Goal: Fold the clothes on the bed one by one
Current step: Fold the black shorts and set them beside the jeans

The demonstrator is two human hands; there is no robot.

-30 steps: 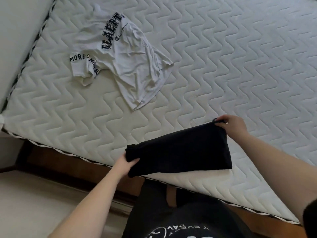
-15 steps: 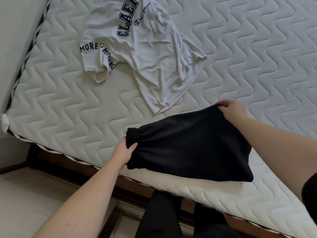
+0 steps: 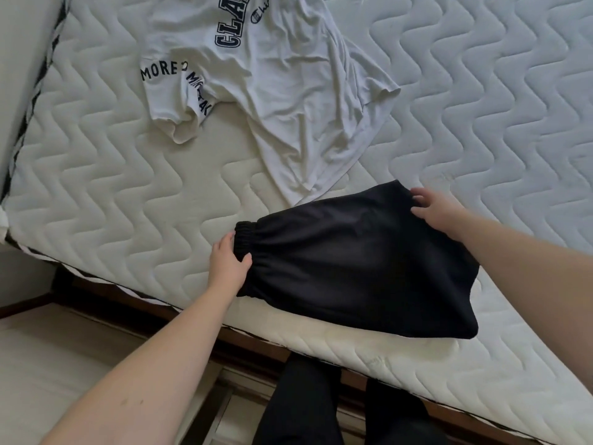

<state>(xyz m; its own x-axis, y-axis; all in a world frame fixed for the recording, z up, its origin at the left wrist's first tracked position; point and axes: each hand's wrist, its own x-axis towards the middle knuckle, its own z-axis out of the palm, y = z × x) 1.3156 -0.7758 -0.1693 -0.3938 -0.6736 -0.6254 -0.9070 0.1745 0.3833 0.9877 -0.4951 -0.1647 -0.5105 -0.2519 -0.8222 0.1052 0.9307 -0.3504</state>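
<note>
Folded black garment [image 3: 359, 271] lies flat on the quilted white mattress [image 3: 481, 107], close to the mattress's near edge, elastic gathered band on its left end. Left hand [image 3: 226, 263] sits at that elastic end, thumb over the top of the band and fingers tucked at the garment's edge, so it grips the fabric there; how far the fingers go under is hidden. Right hand [image 3: 439, 208] is at the garment's far right corner, fingers spread and mostly straight, fingertips touching the corner edge, not curled round anything that shows. Both forearms bare, reaching in from the near side of the mattress. White T-shirt [image 3: 276, 81] with dark block lettering lies crumpled and unfolded farther in on the mattress, beyond the black garment; its lower hem tip comes right up to the garment's far edge, can't tell if touching or just overlapping. One sleeve with print sticks out toward the mattress's left side. Mattress side has a dark striped trim [image 3: 38, 88] along the left edge. Below the near edge, dark wooden bed frame [image 3: 199, 322], pale floor [image 3: 41, 358], and the person's dark trouser legs [image 3: 298, 409] standing against the frame.
</note>
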